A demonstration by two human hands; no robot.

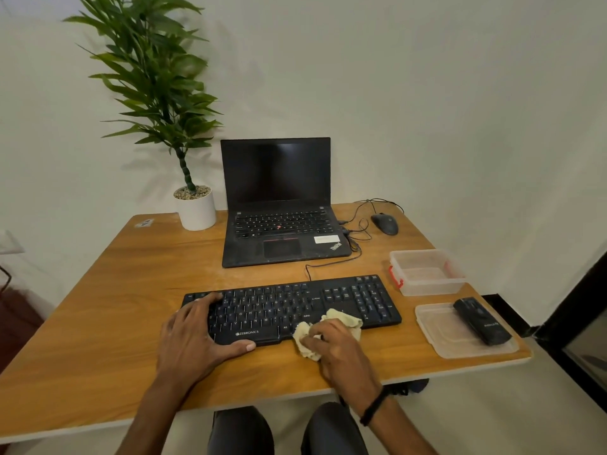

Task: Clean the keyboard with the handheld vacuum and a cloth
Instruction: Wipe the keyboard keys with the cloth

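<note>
A black keyboard (295, 303) lies across the middle of the wooden table (108, 290). My left hand (193, 333) rests on its left end, fingers spread over the keys and thumb along the front edge. My right hand (335, 346) grips a crumpled pale yellow cloth (345, 318) against the keyboard's front edge, right of the middle. The black handheld vacuum (481, 320) lies on a clear plastic lid (440, 336) at the table's right edge.
An open black laptop (279, 205) stands behind the keyboard, with a potted plant (197, 208) to its left and a wired mouse (385, 223) to its right. A clear plastic box (427, 272) sits right of the keyboard. My knees show under the near table edge.
</note>
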